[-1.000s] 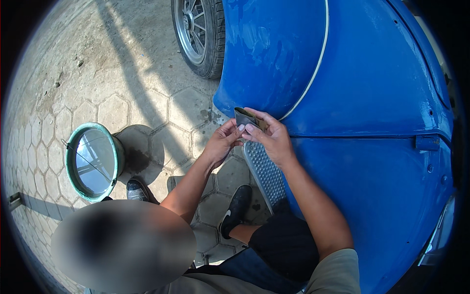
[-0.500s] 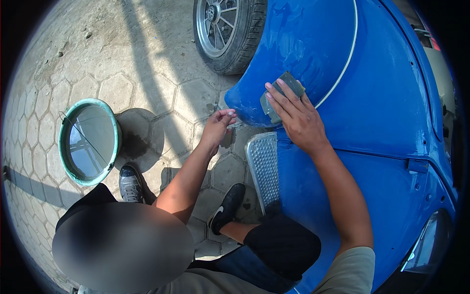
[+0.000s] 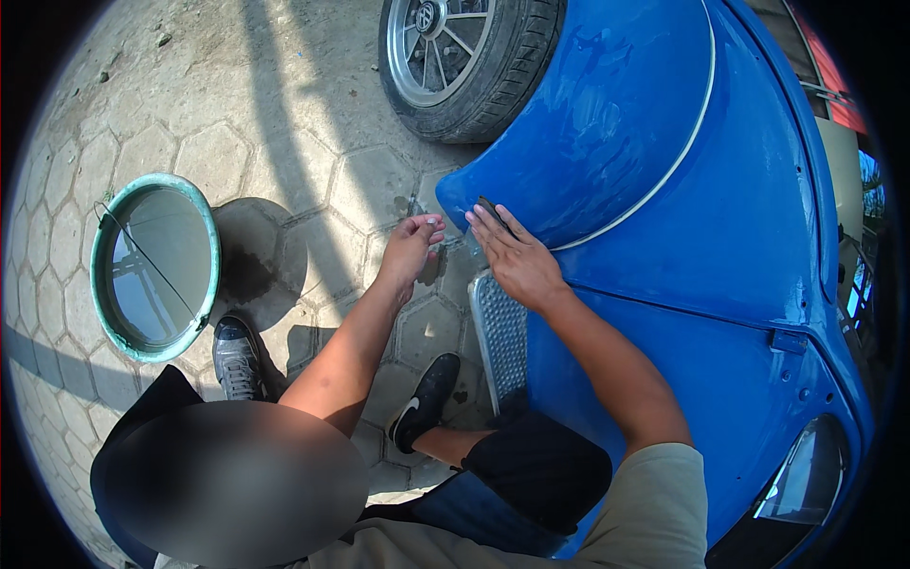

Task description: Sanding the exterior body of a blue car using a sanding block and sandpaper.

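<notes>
My right hand [image 3: 519, 261] presses a piece of dark grey-green sandpaper [image 3: 489, 206] against the lower tip of a car's blue fender [image 3: 607, 123]. Its fingers lie over the sheet, so only a dark edge shows. Pale, wet-looking smears mark the fender's paint. To the left, my left hand [image 3: 409, 251] hovers over the paving, just off the fender's tip. The fingers of that hand are curled in, with a small pale bit at the fingertips that is too small to name.
A teal bucket [image 3: 214, 242] of cloudy water, with a thin wire handle, stands at the left on hexagonal paving [image 3: 213, 156]. The car's wheel [image 3: 493, 100] is beyond the fender. A ridged metal running board [image 3: 502, 346] juts out near my shoe [image 3: 427, 403].
My right hand has slid left and down along the fender with the sandpaper, to its lower tip. The left hand stays nearly in place. My view has shifted slightly.
</notes>
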Demonstrator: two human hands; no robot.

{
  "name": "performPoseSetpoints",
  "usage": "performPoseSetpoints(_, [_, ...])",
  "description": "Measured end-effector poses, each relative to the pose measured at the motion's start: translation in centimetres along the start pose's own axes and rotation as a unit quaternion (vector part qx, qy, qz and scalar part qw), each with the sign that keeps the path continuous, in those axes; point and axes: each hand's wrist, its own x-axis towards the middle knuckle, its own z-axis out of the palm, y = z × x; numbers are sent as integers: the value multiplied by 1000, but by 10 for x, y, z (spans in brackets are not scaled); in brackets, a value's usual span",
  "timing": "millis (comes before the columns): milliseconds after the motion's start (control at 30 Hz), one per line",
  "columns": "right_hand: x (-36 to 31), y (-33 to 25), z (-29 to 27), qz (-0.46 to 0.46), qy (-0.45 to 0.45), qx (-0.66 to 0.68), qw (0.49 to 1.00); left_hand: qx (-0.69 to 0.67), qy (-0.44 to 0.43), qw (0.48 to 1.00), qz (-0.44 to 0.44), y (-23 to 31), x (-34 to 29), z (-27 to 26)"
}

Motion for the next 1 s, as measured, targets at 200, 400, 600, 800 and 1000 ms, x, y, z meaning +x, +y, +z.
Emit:
performPoseSetpoints(200, [-32, 46, -64, 65, 88, 43, 993, -29, 29, 999, 33, 2, 6, -22])
performPoseSetpoints(400, [-10, 4, 1, -2, 36, -23, 999, -31, 25, 999, 2, -15, 2, -10])
performPoseSetpoints(600, [-6, 3, 5, -14, 30, -28, 999, -45, 35, 998, -4, -9, 4, -13])
performPoseSetpoints(800, [-27, 31, -37, 38, 78, 21, 996, -74, 42, 996, 15, -10, 5, -19])
performPoseSetpoints(1000, [15, -20, 27, 18, 12, -40, 999, -81, 26, 996, -23, -33, 8, -16])
